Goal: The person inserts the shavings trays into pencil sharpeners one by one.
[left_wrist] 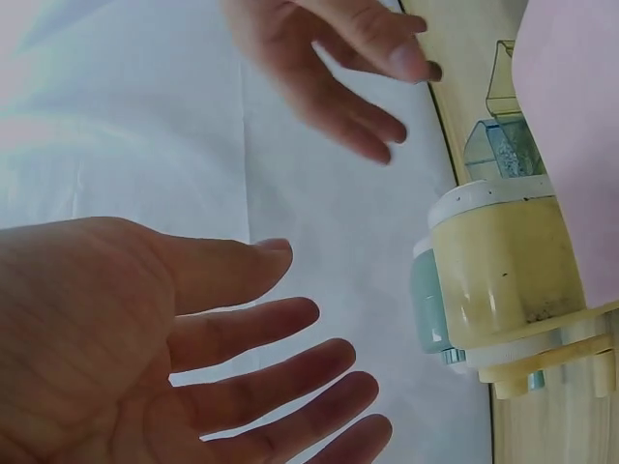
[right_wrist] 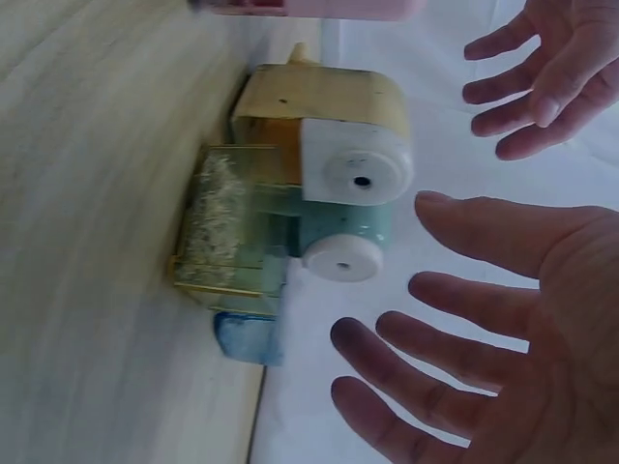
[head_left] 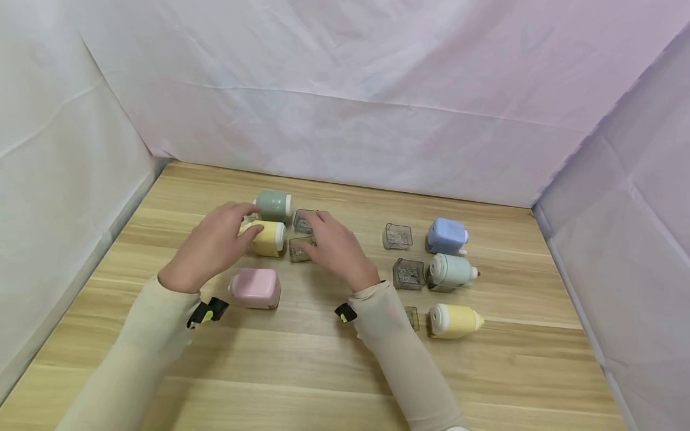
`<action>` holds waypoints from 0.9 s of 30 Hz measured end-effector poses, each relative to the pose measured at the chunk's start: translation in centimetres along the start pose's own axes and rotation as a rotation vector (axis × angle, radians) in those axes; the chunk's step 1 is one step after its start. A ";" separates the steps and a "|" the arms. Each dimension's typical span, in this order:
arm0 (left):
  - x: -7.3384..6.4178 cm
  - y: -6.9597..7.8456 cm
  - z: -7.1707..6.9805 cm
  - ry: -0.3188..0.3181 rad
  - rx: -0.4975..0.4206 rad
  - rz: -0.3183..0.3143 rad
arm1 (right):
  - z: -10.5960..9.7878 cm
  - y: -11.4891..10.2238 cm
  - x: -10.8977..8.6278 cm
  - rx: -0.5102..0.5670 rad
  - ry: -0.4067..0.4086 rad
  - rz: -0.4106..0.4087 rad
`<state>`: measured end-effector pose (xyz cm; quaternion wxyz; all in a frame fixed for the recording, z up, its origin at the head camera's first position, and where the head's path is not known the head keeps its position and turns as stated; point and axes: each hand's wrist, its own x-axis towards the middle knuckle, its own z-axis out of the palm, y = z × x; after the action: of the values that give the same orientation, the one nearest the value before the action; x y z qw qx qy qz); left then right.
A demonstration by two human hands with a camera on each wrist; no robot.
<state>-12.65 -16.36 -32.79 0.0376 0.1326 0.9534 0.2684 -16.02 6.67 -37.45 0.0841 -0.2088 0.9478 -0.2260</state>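
My left hand (head_left: 212, 245) hovers beside a yellow pencil sharpener (head_left: 268, 239), its fingers spread and holding nothing in the left wrist view. Opposite it, my right hand (head_left: 341, 248) is over two see-through shavings drawers, a dark one (head_left: 303, 222) and a yellowish one (head_left: 299, 251). Its fingers are loosely apart and grasp nothing in the right wrist view. Shavings (right_wrist: 215, 217) fill part of the yellowish drawer. Behind the yellow sharpener lies a green sharpener (head_left: 274, 206); a pink sharpener (head_left: 256, 288) lies nearer, below the left hand.
On the right of the wooden table (head_left: 323, 383) lie a blue sharpener (head_left: 446, 234), a pale green one (head_left: 454, 270) and another yellow one (head_left: 455, 321). Left of them stand drawers with shavings (head_left: 398, 237), one partly hidden by the right sleeve (head_left: 401, 353). White cloth (head_left: 345, 137) walls the table.
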 end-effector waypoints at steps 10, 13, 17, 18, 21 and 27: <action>0.7 -0.8 0.3 -0.079 0.014 -0.043 | 1.6 1.2 0.8 -0.004 -0.105 0.062; 0.9 -1.1 0.4 -0.090 0.017 -0.041 | 1.9 1.3 0.8 -0.004 -0.121 0.068; 1.4 -1.5 0.5 -0.128 0.038 -0.023 | 2.2 1.5 0.8 0.002 -0.128 0.063; 1.6 -1.6 0.5 -0.139 0.045 -0.015 | 2.3 1.6 0.9 0.006 -0.125 0.060; 2.1 -1.8 0.6 -0.169 0.063 0.010 | 2.5 1.8 1.0 0.013 -0.110 0.047; 3.1 -2.2 0.7 -0.211 0.093 0.077 | 2.9 2.1 1.3 0.004 -0.088 0.023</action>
<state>-16.03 -16.97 -34.48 0.1212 0.1983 0.9497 0.2100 -17.17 6.72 -41.10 0.1288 -0.2077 0.9449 -0.2176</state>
